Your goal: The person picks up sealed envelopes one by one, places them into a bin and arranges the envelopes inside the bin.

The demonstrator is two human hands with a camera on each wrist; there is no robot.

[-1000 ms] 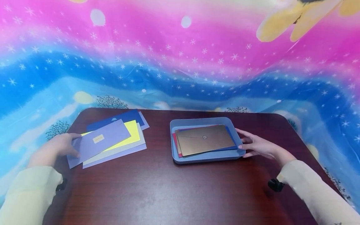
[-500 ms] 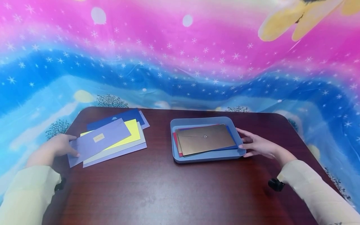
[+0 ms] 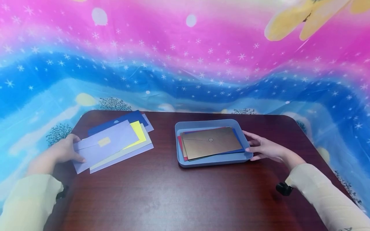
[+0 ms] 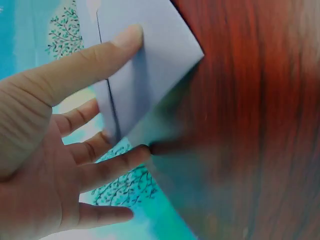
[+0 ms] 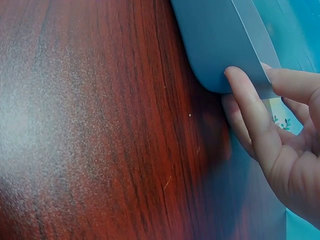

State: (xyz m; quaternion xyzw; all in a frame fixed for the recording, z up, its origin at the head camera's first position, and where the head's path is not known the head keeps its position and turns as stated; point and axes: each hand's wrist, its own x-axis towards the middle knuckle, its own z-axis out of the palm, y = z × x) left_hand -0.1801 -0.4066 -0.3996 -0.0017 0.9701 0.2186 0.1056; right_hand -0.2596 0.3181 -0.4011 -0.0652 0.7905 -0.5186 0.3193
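Two hands on the bench [image 3: 173, 199], each on its own thing. The left hand [image 3: 65, 150] pinches the outer end of the top lilac envelope [image 3: 115, 134], thumb on its face, other fingers spread loose. That end pokes out past the yellow envelope [image 3: 140, 131] underneath, so it's probably the easiest bit to grab. Can't really tell if it's off the pile. The right hand, [image 3: 266, 150] loosely curled, holds a corner of the tray [image 3: 214, 162], likely to steady it. Brown envelope [image 3: 211, 144] lies topmost in there, slightly askew.
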